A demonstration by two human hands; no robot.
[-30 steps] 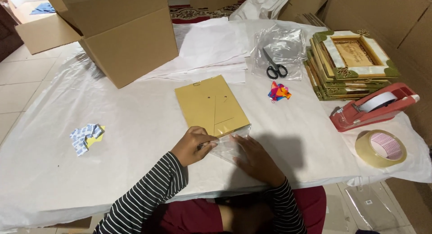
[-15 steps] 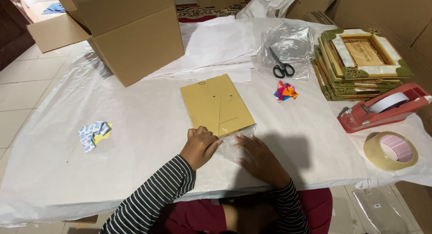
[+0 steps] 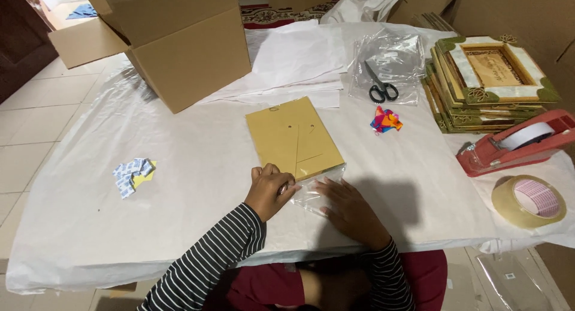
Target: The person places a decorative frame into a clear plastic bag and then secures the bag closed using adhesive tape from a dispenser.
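Flat tan cardboard frame backing in clear plastic sleeve (image 3: pixel 294 138) lies long axis straight away from both hands, w/ left hand (image 3: pixel 269 190) fingers curled pinching the sleeve's near open end and right hand (image 3: pixel 346 208) fingers spread flat on it, both abt equally close.

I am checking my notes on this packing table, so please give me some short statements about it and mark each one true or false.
1. The left hand rests at the near edge of the flat brown board in its clear bag. True.
2. The right hand holds the scissors. False: it lies flat on the loose end of the clear bag; the scissors lie apart on a clear plastic sheet.
3. The red tape dispenser stands beside the loose roll of tape. True.
4. The cardboard box sits on the stack of framed pictures. False: it stands on the table's far left, the stack on the right.
5. The small blue and white packets lie left of the hands. True.
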